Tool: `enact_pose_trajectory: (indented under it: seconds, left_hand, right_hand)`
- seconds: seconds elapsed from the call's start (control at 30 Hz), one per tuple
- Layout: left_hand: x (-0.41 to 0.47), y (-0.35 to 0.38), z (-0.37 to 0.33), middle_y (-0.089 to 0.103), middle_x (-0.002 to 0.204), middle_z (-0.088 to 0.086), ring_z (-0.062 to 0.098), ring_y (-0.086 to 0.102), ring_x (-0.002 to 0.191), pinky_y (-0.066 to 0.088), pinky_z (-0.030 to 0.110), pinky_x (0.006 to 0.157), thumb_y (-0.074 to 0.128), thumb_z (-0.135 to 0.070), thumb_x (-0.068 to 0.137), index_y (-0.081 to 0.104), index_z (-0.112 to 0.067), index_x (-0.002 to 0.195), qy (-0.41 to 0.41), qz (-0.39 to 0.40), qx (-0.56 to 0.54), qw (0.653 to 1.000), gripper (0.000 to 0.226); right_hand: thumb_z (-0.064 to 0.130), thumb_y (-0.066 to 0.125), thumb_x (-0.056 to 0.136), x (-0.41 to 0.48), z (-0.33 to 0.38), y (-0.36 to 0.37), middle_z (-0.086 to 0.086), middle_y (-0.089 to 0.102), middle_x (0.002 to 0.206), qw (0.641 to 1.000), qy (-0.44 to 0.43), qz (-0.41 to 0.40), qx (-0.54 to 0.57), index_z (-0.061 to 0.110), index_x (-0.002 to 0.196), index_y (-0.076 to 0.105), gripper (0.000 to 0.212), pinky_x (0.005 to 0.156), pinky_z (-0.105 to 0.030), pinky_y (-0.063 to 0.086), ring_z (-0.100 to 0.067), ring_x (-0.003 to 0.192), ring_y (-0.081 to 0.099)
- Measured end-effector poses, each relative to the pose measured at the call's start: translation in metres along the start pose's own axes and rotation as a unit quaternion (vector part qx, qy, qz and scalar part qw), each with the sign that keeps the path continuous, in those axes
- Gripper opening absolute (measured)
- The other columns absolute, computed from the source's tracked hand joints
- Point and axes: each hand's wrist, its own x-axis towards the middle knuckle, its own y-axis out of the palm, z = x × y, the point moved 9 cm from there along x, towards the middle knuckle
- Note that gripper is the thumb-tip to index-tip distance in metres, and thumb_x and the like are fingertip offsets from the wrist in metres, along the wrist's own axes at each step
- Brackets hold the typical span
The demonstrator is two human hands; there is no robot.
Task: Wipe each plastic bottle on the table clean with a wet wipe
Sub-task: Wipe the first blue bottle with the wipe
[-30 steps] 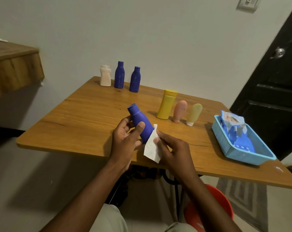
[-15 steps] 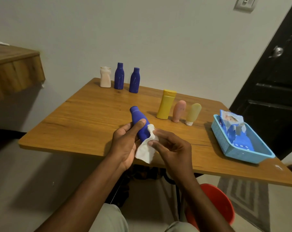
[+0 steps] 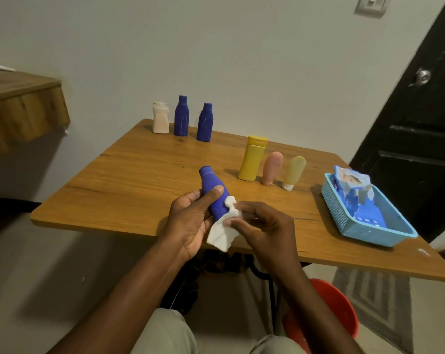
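View: head camera, looking down over the table (image 3: pixel 129 180).
Left hand (image 3: pixel 190 221): curled round the held blue bottle (image 3: pixel 212 190), with the thumb across its front.
Right hand (image 3: pixel 264 226): pinching the wet wipe (image 3: pixel 224 231) between thumb and fingertips and pressing it to the bottle's lower side.
Held blue bottle: lifted off the table above its near edge, between both hands, neck pointing up and away.
Change in wipe: hanging as a flat sheet a second ago; now bunched into a wad at the top, with a loose tail drooping below.
Change in bottle: turned in the grip and tipped more upright than a second ago.
Meaning for task: judged mid-wipe on this bottle, working the lower body; neck and cap probably still to do.
Waiting at far edge: white bottle (image 3: pixel 160 118), back blue bottle (image 3: pixel 181 116), second blue bottle (image 3: pixel 204 122).
Waiting mid-table: yellow bottle (image 3: pixel 252 158), pink tube (image 3: pixel 272 167), pale tube (image 3: pixel 294 171), standing in a row; impossible to tell which are already cleaned.
Supply: wipes pack (image 3: pixel 354 190) propped in the blue basket (image 3: pixel 344 215) at the right.
Writing: none legible; pack print too small to read, no readable labels on the bottles.
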Motion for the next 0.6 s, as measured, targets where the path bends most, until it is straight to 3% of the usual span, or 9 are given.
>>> enact_pose_trajectory:
  seconds: [0.07,0.13,0.2,0.3,0.37,0.47,0.53,0.6]
  left_hand:
    - [-0.003,0.003,0.002,0.078,0.104,0.021,0.027,0.078,0.085,0.064,0.039,0.068,0.078,-0.015,0.091,0.067,-0.001,0.126,-0.004,0.004,0.006,1.000,0.040]
    - [-0.004,0.004,0.001,0.078,0.104,0.021,0.027,0.078,0.085,0.064,0.039,0.068,0.077,-0.015,0.091,0.067,0.000,0.124,-0.002,0.004,0.010,1.000,0.037]
    - [-0.004,0.004,-0.003,0.078,0.107,0.022,0.028,0.079,0.088,0.064,0.037,0.066,0.077,-0.013,0.090,0.066,0.001,0.125,0.006,-0.003,0.012,1.000,0.039]
    - [-0.003,0.002,-0.007,0.076,0.110,0.023,0.027,0.079,0.088,0.063,0.033,0.063,0.077,-0.012,0.090,0.065,0.003,0.127,0.016,-0.013,0.016,1.000,0.042]
    - [-0.005,0.003,-0.006,0.077,0.108,0.024,0.027,0.079,0.087,0.063,0.034,0.064,0.078,-0.012,0.090,0.065,0.003,0.127,0.014,-0.013,0.013,1.000,0.042]
    - [-0.008,0.006,-0.001,0.077,0.106,0.023,0.028,0.079,0.084,0.063,0.036,0.064,0.078,-0.014,0.090,0.067,0.001,0.125,0.000,-0.006,0.021,1.000,0.040]
    - [-0.009,0.006,0.000,0.077,0.105,0.023,0.028,0.079,0.083,0.063,0.036,0.063,0.077,-0.013,0.091,0.067,0.001,0.125,0.001,-0.009,0.017,1.000,0.038]
    - [-0.009,0.005,-0.002,0.077,0.107,0.023,0.028,0.079,0.087,0.064,0.035,0.064,0.077,-0.011,0.091,0.065,0.002,0.126,0.009,-0.016,0.005,1.000,0.040]
  right_hand:
    - [0.022,0.091,0.075,0.000,0.005,0.001,0.011,0.077,0.102,1.000,-0.004,-0.004,-0.008,0.017,0.106,0.079,0.034,0.082,-0.031,0.061,-0.010,0.097,0.074]
    - [0.020,0.090,0.076,0.000,0.008,-0.001,0.010,0.077,0.100,1.000,-0.013,-0.005,-0.014,0.014,0.104,0.080,0.031,0.079,-0.030,0.061,-0.010,0.093,0.074]
    - [0.005,0.084,0.081,-0.001,0.009,-0.003,0.008,0.078,0.099,0.999,-0.030,-0.002,-0.018,0.015,0.104,0.080,0.026,0.076,-0.026,0.061,-0.007,0.090,0.075]
    - [-0.014,0.073,0.081,-0.003,0.009,-0.009,0.012,0.077,0.098,0.998,-0.045,-0.009,-0.038,0.020,0.104,0.078,0.041,0.074,-0.019,0.058,-0.003,0.089,0.074]
    - [-0.006,0.078,0.082,-0.003,0.010,-0.008,0.014,0.076,0.100,0.998,-0.044,-0.006,-0.042,0.020,0.106,0.077,0.035,0.075,-0.020,0.058,-0.003,0.091,0.073]
    - [0.023,0.088,0.077,-0.003,0.014,-0.003,0.012,0.076,0.103,0.998,-0.025,-0.004,-0.049,0.016,0.109,0.079,0.034,0.080,-0.021,0.059,-0.003,0.095,0.072]
    - [0.021,0.089,0.077,-0.004,0.015,-0.003,0.012,0.076,0.101,0.998,-0.023,-0.006,-0.051,0.015,0.106,0.080,0.031,0.079,-0.024,0.060,-0.004,0.092,0.073]
    - [0.007,0.083,0.082,-0.006,0.014,-0.006,0.009,0.078,0.099,0.999,-0.029,-0.009,-0.038,0.015,0.104,0.080,0.023,0.076,-0.032,0.062,-0.005,0.090,0.074]
